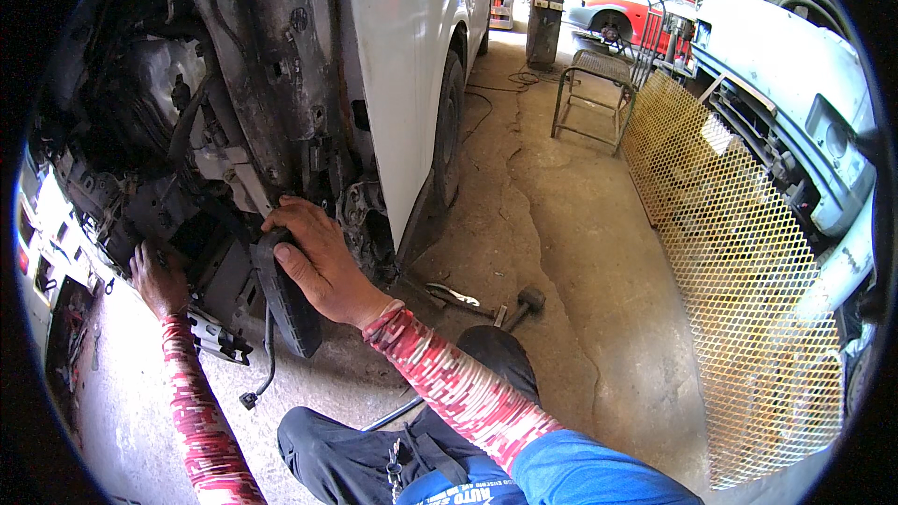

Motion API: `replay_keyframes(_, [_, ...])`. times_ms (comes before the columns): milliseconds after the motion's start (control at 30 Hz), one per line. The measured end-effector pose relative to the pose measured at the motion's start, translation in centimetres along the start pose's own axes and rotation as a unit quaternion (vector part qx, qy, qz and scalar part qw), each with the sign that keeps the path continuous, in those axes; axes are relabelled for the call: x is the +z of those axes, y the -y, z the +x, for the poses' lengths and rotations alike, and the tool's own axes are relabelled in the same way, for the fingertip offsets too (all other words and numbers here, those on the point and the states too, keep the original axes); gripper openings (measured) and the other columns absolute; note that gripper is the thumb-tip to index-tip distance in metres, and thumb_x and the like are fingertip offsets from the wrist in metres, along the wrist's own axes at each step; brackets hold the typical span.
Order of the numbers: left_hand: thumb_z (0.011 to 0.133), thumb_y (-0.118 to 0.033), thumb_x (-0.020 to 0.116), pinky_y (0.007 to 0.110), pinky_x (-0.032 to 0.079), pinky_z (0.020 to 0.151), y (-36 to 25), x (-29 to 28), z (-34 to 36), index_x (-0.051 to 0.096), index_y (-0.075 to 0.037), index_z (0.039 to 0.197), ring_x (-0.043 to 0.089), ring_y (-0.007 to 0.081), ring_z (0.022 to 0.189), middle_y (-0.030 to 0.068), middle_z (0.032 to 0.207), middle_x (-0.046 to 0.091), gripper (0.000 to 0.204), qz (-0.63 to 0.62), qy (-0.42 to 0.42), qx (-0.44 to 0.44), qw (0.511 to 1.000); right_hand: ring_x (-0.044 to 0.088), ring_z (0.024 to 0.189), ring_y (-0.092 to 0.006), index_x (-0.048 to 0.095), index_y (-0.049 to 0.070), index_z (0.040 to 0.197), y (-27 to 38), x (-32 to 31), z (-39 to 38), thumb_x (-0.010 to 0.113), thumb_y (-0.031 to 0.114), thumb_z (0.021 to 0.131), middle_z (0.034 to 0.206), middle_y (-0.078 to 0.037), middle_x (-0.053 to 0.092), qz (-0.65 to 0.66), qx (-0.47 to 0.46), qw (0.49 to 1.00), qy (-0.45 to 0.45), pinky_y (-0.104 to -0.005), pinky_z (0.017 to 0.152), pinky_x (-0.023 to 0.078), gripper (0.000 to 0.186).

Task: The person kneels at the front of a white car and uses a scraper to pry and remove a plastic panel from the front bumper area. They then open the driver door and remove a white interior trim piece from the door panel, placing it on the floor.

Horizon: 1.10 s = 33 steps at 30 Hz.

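Note:
My right hand (313, 252) grips the top of a long black ribbed part (288, 304), thumb on its near face and fingers over its upper end. This part hangs tilted at the stripped front of a white vehicle (402, 65). Further left, my left hand (159, 279) reaches up to dark parts low in the front end, its visible fingers stretched out against them. Shadow hides what its fingertips touch. Below the black part dangles a black cable (268, 365) with a connector at its end.
A hammer (524, 307) and other tools lie on the concrete floor by my knee. To the right lean a yellow mesh panel (720, 271) and a pale blue vehicle front (776, 65). A metal stool (599, 84) stands farther back, near a dark post (547, 9) and a red car (645, 14).

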State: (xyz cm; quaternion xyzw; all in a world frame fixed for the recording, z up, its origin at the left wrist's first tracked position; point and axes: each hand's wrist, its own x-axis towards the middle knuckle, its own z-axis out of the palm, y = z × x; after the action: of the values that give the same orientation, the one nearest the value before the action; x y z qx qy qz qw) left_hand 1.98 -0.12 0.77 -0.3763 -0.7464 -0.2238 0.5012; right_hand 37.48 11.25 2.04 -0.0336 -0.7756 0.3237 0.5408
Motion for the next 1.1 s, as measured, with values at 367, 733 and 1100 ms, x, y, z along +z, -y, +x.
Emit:
replay_keyframes(367, [0.090, -0.020, 0.059, 0.051, 0.046, 0.096, -0.22, -0.32, 0.11, 0.058, 0.000, 0.124, 0.056, 0.0411, 0.114, 0.0202, 0.124, 0.061, 0.040, 0.007, 0.023, -0.013, 1.000, 0.035, 0.144, -0.0353, 0.054, 0.009, 0.131, -0.07, -0.02, -0.05, 0.041, 0.047, 0.107, 0.137, -0.014, 0.052, -0.002, -0.006, 1.000, -0.005, -0.0480, 0.119, 0.023, 0.046])
replay_keyframes(733, [0.092, -0.021, 0.058, 0.051, 0.046, 0.096, -0.16, -0.22, 0.06, 0.059, 0.000, 0.125, 0.056, 0.0412, 0.113, 0.0199, 0.123, 0.062, 0.039, 0.001, 0.009, -0.007, 1.000, 0.037, 0.143, -0.0354, 0.055, 0.009, 0.131, -0.15, 0.10, -0.09, 0.042, 0.046, 0.107, 0.136, -0.014, 0.053, -0.016, -0.005, 1.000, -0.009, -0.0473, 0.119, 0.024, 0.046])
replay_keyframes(1100, [0.092, -0.020, 0.057, 0.052, 0.046, 0.098, -0.15, -0.08, 0.05, 0.059, 0.001, 0.126, 0.056, 0.0438, 0.116, 0.0226, 0.127, 0.060, 0.040, 0.006, 0.015, -0.014, 1.000, 0.036, 0.144, -0.0358, 0.055, 0.008, 0.130, -0.14, 0.04, 0.03, 0.041, 0.047, 0.107, 0.135, -0.014, 0.054, -0.002, -0.003, 1.000, -0.004, -0.0473, 0.118, 0.024, 0.047])
